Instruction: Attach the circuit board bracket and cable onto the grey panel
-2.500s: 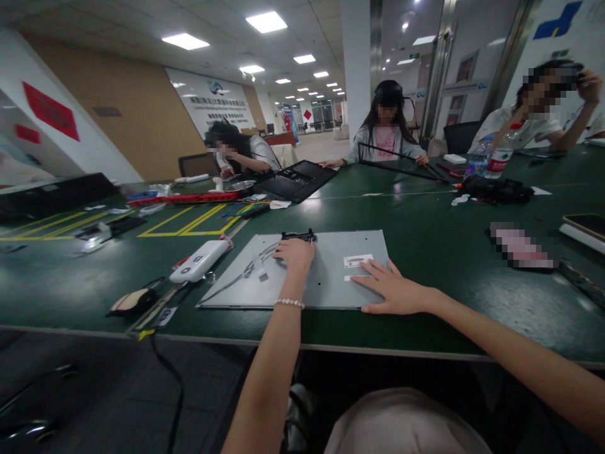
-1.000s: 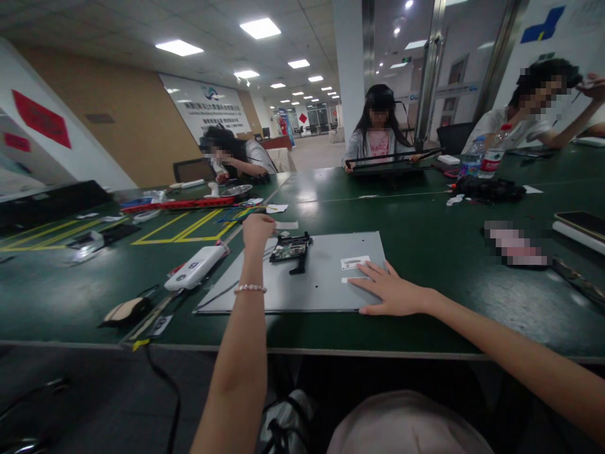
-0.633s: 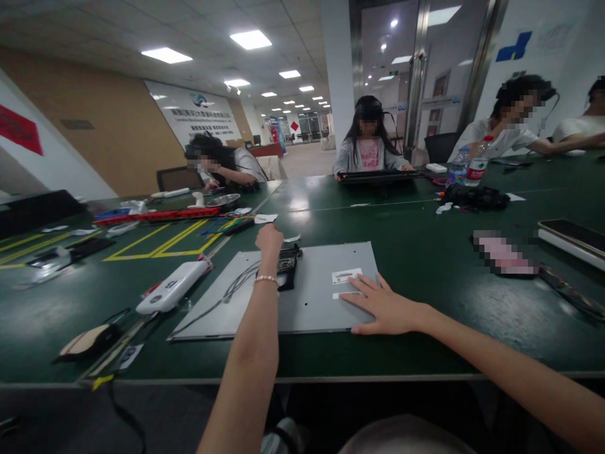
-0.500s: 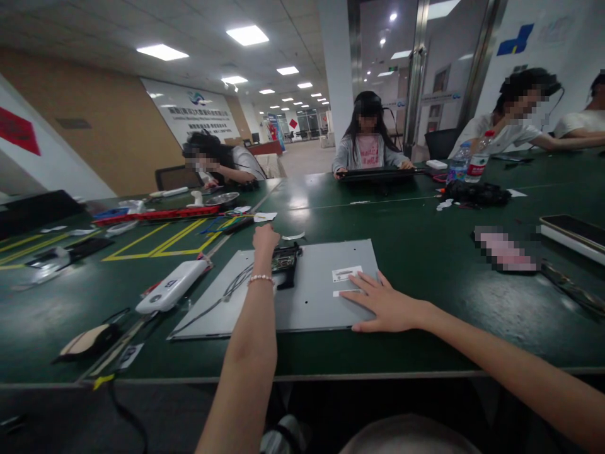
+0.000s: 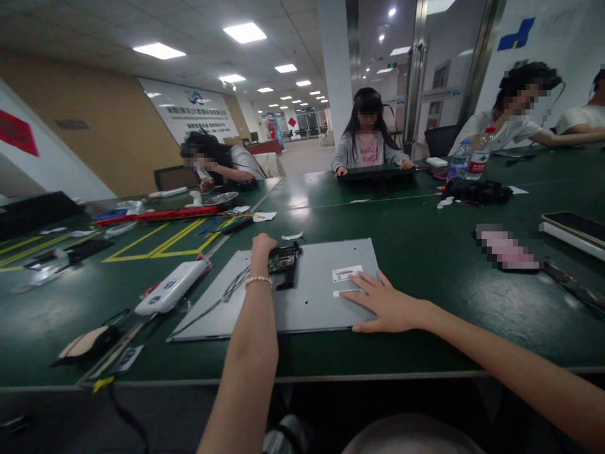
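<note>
A flat grey metal panel (image 5: 316, 312) lies on the green table in front of me, with a white label (image 5: 344, 273) on its right part. My right hand (image 5: 385, 306) rests on the panel's right side, fingers spread and empty. A circuit board (image 5: 282, 260) with a black plastic bracket (image 5: 293, 277) sits on the panel's far middle. My left hand (image 5: 263, 247), a beaded bracelet at its wrist, is closed at the board's left edge. What its fingers grip is hidden from this angle. Thin grey cables (image 5: 235, 285) run leftward across the panel, partly behind my left arm.
A white power bank (image 5: 172, 287) and a beige-and-black computer mouse (image 5: 85, 343) lie on the left. A curved white piece (image 5: 292, 236) lies beyond the panel. To the right are a phone (image 5: 508, 246), a white box (image 5: 574, 236) and bottles (image 5: 479, 157). Several people sit around the table.
My left hand has shifted slightly left, uncovering a bit more of the circuit board. My right hand stays where it was on the panel.
</note>
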{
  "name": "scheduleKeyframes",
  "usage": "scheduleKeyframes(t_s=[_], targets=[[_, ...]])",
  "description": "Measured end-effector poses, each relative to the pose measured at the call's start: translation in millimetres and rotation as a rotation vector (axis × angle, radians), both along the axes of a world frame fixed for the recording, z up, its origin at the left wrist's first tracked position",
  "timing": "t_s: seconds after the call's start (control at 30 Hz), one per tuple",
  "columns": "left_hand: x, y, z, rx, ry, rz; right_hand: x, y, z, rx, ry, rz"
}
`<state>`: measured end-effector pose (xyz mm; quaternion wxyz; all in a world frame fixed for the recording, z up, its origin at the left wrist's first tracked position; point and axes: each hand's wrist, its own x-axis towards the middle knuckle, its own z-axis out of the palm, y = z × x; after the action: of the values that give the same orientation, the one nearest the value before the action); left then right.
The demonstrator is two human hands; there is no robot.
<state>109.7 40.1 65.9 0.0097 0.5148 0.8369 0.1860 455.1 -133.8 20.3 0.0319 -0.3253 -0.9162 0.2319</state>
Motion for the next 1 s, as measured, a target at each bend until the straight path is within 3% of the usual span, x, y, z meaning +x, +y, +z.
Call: scheduleKeyframes(t_s=[0.17, 0.4, 0.67, 0.8, 1.0], targets=[[-0.9, 1.3, -0.1, -0.079, -0.007, 0.028, 0.2, 0.7, 1.7, -0.012, -0.002, -0.001], [-17.1, 21.5, -15.5, -0.137, -0.015, 0.061, 0.1, 0.2, 2.7, -0.004, -0.001, 0.002], [-38.4, 27.9, -29.1, -0.002, -0.067, 0.055, 2.1, 2.6, -1.0, -0.005, -0.004, 0.006], [-51.0, 27.5, -26.5, 0.044, -0.095, 0.079, 3.3, 2.4, -0.2, -0.019, -0.010, 0.028], [-44.6, 22.7, -18.6, -0.083, -0.072, 0.041, 5.4, -3.7, 4.4, -0.044, -0.024, 0.049]])
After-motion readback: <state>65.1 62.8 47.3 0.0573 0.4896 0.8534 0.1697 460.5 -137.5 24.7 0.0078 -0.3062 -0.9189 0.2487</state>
